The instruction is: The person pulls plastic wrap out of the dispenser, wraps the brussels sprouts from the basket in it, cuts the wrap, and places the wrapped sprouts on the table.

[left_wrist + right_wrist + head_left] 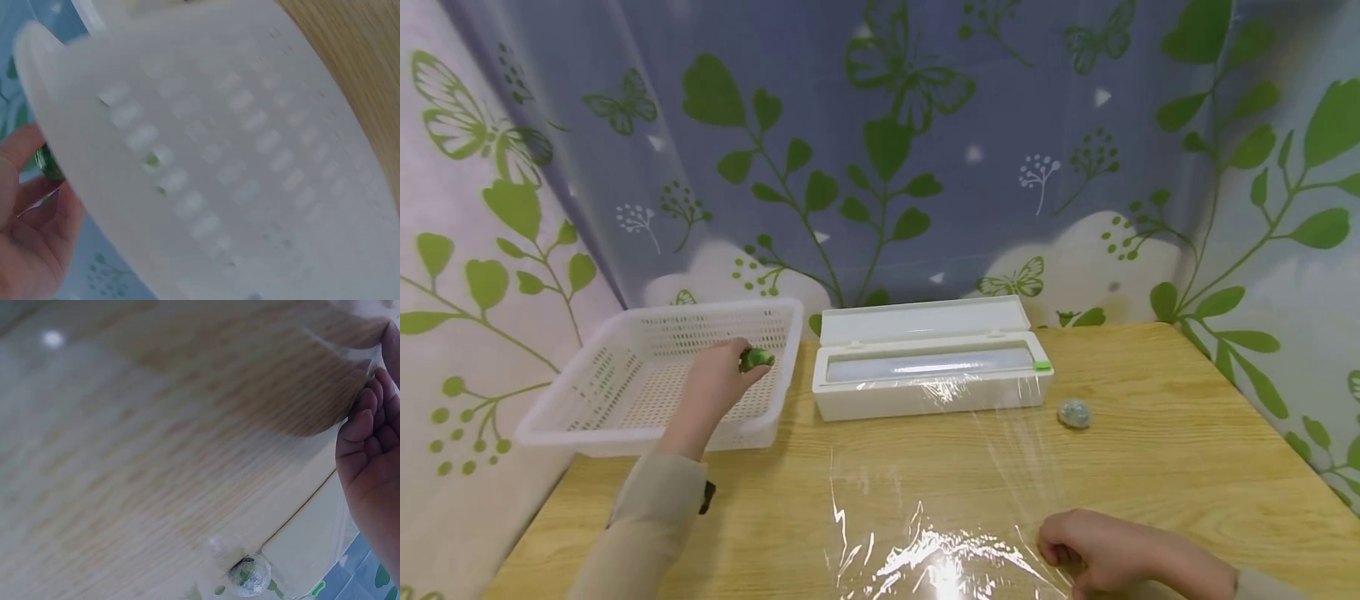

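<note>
Head view shows the left hand (718,375) gripping a small, glossy green piece (756,359) over the right part of a perforated white plastic basket (647,438); whether the piece touches it, I cannot tell. The right hand (1097,546), fingers curled, pinches the edge of clear, shiny film (955,533) drawn from a long white box (932,402). If that one-sided pull slackens or skews, the thin sheet could crease and cling to itself. A rounded film-wrapped lump (1074,414) might roll if bumped across the smooth, wood-grained table (1150,375).
</note>
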`<state>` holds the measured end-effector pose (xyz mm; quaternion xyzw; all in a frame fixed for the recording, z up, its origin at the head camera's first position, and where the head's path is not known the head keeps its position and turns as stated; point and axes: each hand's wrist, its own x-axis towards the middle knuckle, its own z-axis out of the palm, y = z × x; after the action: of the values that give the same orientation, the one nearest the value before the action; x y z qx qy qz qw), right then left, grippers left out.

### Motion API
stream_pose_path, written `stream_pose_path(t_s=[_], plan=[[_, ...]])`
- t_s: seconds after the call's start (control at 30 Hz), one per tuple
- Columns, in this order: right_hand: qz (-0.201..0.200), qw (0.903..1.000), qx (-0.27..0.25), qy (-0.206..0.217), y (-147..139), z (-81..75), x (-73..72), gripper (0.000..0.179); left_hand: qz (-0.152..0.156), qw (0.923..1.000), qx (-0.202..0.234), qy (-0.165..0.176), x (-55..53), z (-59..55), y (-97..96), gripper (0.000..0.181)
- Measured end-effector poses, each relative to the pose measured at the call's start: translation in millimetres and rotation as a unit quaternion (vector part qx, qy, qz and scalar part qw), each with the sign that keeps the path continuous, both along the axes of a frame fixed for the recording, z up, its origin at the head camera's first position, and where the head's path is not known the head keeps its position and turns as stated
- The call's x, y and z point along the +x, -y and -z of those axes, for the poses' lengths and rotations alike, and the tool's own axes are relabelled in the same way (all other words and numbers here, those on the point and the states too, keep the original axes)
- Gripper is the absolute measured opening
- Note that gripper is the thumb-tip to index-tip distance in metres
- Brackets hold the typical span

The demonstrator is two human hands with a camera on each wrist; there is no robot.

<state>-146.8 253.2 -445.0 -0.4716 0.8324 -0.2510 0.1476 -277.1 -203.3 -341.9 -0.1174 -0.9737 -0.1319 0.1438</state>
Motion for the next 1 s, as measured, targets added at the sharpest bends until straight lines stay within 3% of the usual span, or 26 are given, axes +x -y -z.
stream_pose_path(t_s=[0.2, 0.43, 0.53, 0.67, 0.73, 0.8, 0.87, 1.0], plan=[[0.002, 1.0000, 0.007, 0.005, -0.3, 0.3, -1.1, 0.039, 0.059, 0.9976, 0.029, 0.020, 14.1, -2.4, -40.4, 0.028], [0.003, 0.9999, 0.009, 0.012, 0.3, 0.3, -0.8, 0.038, 0.127, 0.9882, 0.049, 0.071, 36.0, 7.5, -90.4, 0.027], [0.006, 0.9999, 0.010, 0.009, 1.1, 0.0, -1.1, 0.039, 0.171, 0.9796, 0.052, 0.093, 47.1, 14.7, -110.0, 0.028], [0.009, 0.9999, 0.013, 0.000, 1.6, 0.0, -1.2, 0.040, 0.234, 0.9573, 0.069, 0.156, 63.2, 27.8, -133.9, 0.029], [0.007, 0.9999, 0.013, 0.000, 1.3, 0.0, -0.8, 0.040, 0.256, 0.9444, 0.069, 0.194, 71.1, 35.2, -144.3, 0.029], [0.007, 0.9999, 0.013, 0.002, 1.0, 0.5, -0.6, 0.040, 0.269, 0.9362, 0.053, 0.220, 77.9, 42.8, -153.3, 0.028], [0.006, 0.9999, 0.013, 0.003, 0.8, 1.0, -0.3, 0.040, 0.276, 0.9324, 0.030, 0.232, 83.3, 49.1, -161.2, 0.029], [0.007, 0.9999, 0.011, 0.006, 0.5, 2.2, -0.3, 0.040, 0.272, 0.9353, -0.004, 0.227, 89.6, 57.9, -172.9, 0.031]])
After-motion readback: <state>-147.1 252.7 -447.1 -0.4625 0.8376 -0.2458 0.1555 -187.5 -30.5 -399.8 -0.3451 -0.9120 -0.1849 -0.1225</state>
